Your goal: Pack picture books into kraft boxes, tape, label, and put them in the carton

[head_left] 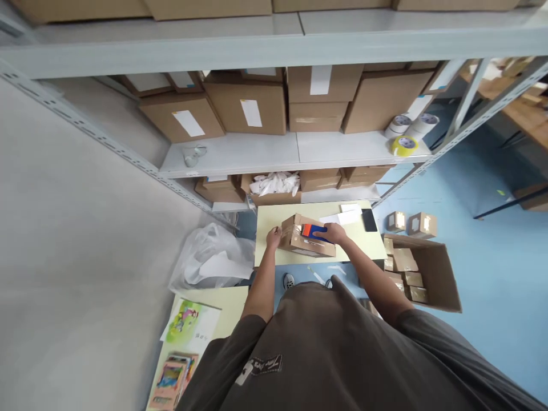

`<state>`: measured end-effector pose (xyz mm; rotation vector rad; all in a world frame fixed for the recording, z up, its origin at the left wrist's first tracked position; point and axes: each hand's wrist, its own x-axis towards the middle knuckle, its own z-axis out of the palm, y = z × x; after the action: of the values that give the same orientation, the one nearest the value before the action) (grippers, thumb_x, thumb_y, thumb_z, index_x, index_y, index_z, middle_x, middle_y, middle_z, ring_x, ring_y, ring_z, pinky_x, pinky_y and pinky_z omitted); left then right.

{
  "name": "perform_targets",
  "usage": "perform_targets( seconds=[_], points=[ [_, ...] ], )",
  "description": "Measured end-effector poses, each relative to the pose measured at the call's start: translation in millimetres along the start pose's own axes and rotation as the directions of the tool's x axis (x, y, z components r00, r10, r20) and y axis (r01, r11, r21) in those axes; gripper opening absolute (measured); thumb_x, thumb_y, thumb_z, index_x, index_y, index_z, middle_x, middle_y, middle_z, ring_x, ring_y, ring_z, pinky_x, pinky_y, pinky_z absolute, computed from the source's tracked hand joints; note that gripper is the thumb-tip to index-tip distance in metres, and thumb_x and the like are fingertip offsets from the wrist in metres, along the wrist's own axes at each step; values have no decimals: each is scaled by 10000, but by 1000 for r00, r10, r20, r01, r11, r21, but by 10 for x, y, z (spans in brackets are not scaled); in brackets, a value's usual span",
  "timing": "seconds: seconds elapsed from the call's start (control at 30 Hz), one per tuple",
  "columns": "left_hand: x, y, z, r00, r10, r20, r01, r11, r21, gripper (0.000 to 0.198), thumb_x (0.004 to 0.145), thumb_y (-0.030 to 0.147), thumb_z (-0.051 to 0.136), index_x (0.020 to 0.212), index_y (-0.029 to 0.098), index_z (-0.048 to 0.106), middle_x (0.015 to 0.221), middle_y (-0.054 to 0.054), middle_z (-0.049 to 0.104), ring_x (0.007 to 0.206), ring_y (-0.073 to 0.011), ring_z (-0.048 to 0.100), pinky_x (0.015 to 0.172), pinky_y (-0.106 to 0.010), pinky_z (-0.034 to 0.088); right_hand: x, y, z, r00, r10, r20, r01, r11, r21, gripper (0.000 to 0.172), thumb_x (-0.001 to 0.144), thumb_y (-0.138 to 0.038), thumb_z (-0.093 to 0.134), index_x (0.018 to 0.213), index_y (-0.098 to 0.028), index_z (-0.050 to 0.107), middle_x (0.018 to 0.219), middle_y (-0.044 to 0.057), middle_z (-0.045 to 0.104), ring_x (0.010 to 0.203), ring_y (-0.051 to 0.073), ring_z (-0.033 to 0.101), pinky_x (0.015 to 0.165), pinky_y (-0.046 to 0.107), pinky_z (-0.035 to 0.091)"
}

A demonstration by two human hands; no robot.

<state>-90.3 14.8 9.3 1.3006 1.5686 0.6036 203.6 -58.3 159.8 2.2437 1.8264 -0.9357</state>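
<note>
On the pale yellow table (269, 214) lies a closed cardboard box (319, 250), set at a slight slant, with shiny clear tape on its left end. My right hand (334, 233) is closed around a blue and orange tape dispenser (311, 230), which rests against the top of the box. At the box's left end, my left hand (274, 237) is curled with its fingers together, close against the cardboard. Whatever those fingers may pinch is too small to see. White papers (342, 217) and a black phone (369, 220) lie right of the box.
Metal shelving (257, 151) with cartons rises behind the table. Tape rolls (404, 145) stand on its right end. An open carton (440, 274) of small boxes sits on the floor at right. At left are a clear plastic bag (209, 254) and a side table with picture books (173, 379).
</note>
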Motion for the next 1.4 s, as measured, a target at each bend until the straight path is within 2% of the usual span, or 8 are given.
perform_targets(
  seconds=[0.2, 0.33, 0.5, 0.63, 0.87, 0.97, 1.2, 1.4],
  points=[
    [-83, 79, 25, 989, 75, 125, -76, 997, 1, 499, 1046, 575, 537, 1085, 133, 765, 1083, -151, 787, 1112, -282, 698, 990, -369, 537, 240, -719, 167, 997, 51, 64, -39, 983, -179, 707, 893, -779, 675, 1245, -175, 777, 1176, 197, 799, 1100, 355, 757, 866, 360, 545],
    [-166, 119, 292, 990, 27, 139, -30, 999, 15, 459, 1025, 561, 635, 1243, 166, 718, 1262, -126, 737, 1152, -273, 700, 1033, -456, 553, 310, -660, 206, 995, 58, 84, -43, 984, -172, 696, 912, -747, 680, 1307, -180, 759, 1221, 198, 791, 1144, 351, 749, 894, 359, 552],
    [-226, 259, 629, 991, -93, 100, 83, 991, 104, 621, 1001, 747, 493, 1152, 211, 767, 1242, -208, 777, 1277, -331, 686, 1116, -420, 475, 274, -357, 132, 992, 63, 107, -42, 982, -185, 750, 851, -801, 710, 1216, -152, 796, 1175, 224, 796, 1092, 364, 764, 882, 356, 553],
    [-278, 356, 855, 988, -145, 58, 132, 972, 192, 611, 1029, 713, 443, 1173, 204, 750, 1280, -217, 765, 1300, -331, 679, 1119, -412, 466, 128, 213, 10, 995, 29, 93, -15, 988, -156, 770, 793, -839, 735, 1189, -182, 798, 1129, 186, 813, 1015, 335, 773, 831, 330, 550],
    [-282, 314, 1048, 990, -136, 36, 125, 970, 209, 611, 1065, 665, 381, 1232, 201, 741, 1320, -202, 752, 1347, -331, 646, 1137, -394, 447, -459, 2105, -196, 978, 207, 21, -202, 969, -144, 678, 869, -790, 701, 1082, -154, 794, 1076, 213, 795, 983, 331, 758, 750, 316, 505],
    [-265, 291, 1059, 991, -126, 38, 115, 969, 221, 630, 1071, 656, 374, 1294, 189, 734, 1347, -201, 743, 1358, -340, 641, 1145, -406, 449, -556, 2458, -239, 975, 217, 38, -213, 972, -95, 657, 867, -783, 706, 1073, -165, 784, 1063, 198, 791, 937, 321, 752, 717, 317, 489],
    [-238, 189, 751, 992, -124, 28, 120, 988, 98, 665, 1049, 699, 416, 1217, 175, 789, 1352, -186, 750, 1394, -330, 628, 1161, -395, 475, -312, 2081, -272, 979, 200, 38, -199, 980, -12, 674, 812, -795, 753, 1041, -162, 782, 1001, 166, 791, 871, 286, 742, 665, 295, 454],
    [-176, -21, 254, 962, -273, 17, 274, 960, -67, 680, 1002, 707, 523, 1185, 116, 807, 1222, -244, 786, 1261, -386, 711, 1102, -496, 543, -108, 1298, -336, 999, 34, 6, -34, 999, 35, 712, 795, -881, 685, 920, -186, 776, 893, 93, 783, 833, 241, 730, 658, 261, 443]
  ],
)
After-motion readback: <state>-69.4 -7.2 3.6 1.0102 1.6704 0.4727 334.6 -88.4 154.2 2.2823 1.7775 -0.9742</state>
